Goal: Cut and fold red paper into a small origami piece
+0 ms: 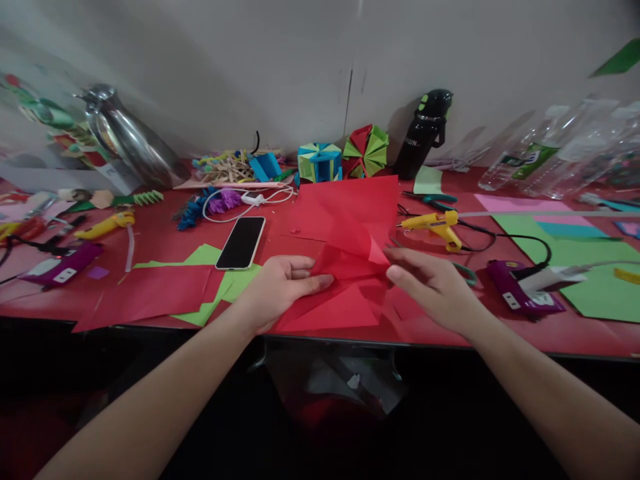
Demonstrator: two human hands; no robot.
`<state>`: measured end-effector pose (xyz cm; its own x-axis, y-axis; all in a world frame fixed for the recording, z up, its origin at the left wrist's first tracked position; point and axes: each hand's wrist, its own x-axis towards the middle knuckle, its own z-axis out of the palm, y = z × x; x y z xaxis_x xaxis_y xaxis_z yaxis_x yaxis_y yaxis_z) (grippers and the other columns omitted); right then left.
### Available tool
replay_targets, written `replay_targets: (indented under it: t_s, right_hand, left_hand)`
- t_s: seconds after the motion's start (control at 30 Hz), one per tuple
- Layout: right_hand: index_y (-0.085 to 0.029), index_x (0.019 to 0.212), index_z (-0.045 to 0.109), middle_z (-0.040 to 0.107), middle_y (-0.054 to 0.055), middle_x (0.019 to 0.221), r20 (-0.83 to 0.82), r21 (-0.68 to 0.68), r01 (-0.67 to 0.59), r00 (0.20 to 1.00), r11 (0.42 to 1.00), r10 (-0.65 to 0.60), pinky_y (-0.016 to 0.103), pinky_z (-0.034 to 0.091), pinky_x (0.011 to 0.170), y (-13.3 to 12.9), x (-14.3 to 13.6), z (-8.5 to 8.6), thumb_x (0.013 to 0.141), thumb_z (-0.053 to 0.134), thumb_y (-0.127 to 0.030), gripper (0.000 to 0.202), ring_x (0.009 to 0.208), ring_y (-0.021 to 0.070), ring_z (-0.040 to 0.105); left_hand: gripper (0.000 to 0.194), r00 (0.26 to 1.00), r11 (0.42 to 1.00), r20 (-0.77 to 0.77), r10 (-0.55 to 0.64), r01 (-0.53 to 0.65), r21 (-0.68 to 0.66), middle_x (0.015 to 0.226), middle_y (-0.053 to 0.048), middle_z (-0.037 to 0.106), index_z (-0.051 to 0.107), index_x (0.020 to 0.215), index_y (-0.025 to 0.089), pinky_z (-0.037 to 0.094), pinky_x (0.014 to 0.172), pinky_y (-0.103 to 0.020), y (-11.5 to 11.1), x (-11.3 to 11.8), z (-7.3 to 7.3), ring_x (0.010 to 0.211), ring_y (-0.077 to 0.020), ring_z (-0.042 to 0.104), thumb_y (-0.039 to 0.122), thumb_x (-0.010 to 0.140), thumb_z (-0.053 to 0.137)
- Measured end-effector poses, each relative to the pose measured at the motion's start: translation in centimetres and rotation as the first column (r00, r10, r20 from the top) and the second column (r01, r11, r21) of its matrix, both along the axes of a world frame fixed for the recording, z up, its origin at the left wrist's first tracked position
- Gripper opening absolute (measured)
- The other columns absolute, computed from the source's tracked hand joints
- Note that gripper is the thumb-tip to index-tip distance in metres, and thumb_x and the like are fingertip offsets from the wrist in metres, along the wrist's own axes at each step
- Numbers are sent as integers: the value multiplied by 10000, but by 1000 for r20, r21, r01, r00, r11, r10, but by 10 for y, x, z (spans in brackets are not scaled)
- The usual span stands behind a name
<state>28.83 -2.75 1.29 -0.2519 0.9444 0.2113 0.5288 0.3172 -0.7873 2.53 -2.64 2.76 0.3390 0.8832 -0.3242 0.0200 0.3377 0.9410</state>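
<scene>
A sheet of red paper (345,257), partly bent up and blurred, is between my two hands above the front of the table. My left hand (283,287) pinches its left edge with thumb on top and fingers curled beneath. At the right edge my right hand (425,280) has its thumb and fingers closed on the same paper. More red paper (340,310) lies under it, and a larger red sheet (345,200) lies flat just behind. The tips of my right fingers are partly hidden by the paper.
Left of my hands are a phone (243,243) and red and green sheets (150,290). A yellow glue gun (435,227) and a purple power socket (523,290) with cables lie to the right. Folded paper pieces (320,160), a black bottle (425,133) and a steel jug (133,140) stand behind.
</scene>
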Motion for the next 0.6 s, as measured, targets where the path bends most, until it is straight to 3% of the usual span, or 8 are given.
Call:
replay_targets:
  t_s: [0.13, 0.3, 0.43, 0.6]
  right_hand:
    - [-223, 1073, 708, 739, 26, 812, -113, -136, -25, 994, 990, 9, 288, 544, 611, -4, -9, 2, 872, 661, -479, 330, 692, 194, 691]
    - [-229, 1061, 711, 746, 16, 782, -272, -223, 21, 959, 975, -83, 281, 550, 590, -3, -13, -1, 799, 746, -446, 342, 685, 187, 695]
    - [-231, 1039, 717, 772, 40, 920, -447, -287, -60, 891, 956, -78, 311, 577, 737, -1, -12, -6, 744, 805, -412, 358, 836, 203, 718]
    - [-202, 1026, 718, 770, 64, 943, -490, -366, -127, 868, 922, -75, 310, 574, 730, 1, -12, -7, 753, 801, -387, 340, 793, 187, 708]
  left_hand:
    - [289, 996, 996, -88, 30, -22, 90, 916, -76, 768, 708, 873, 151, 571, 754, -280, 1, 0, -2, 885, -212, 720, 365, 721, 827]
    - [315, 944, 956, -303, 127, -36, 290, 784, -23, 703, 658, 778, 153, 509, 630, -237, 1, 1, -5, 783, -187, 673, 395, 686, 836]
    - [322, 943, 930, -299, 144, -26, 368, 732, -1, 665, 633, 771, 167, 482, 588, -231, 0, 1, -9, 715, -164, 635, 440, 724, 797]
    - [279, 958, 899, -268, 99, 29, 438, 659, 25, 613, 587, 716, 176, 425, 543, -213, 0, 1, -8, 603, -113, 559, 388, 789, 753]
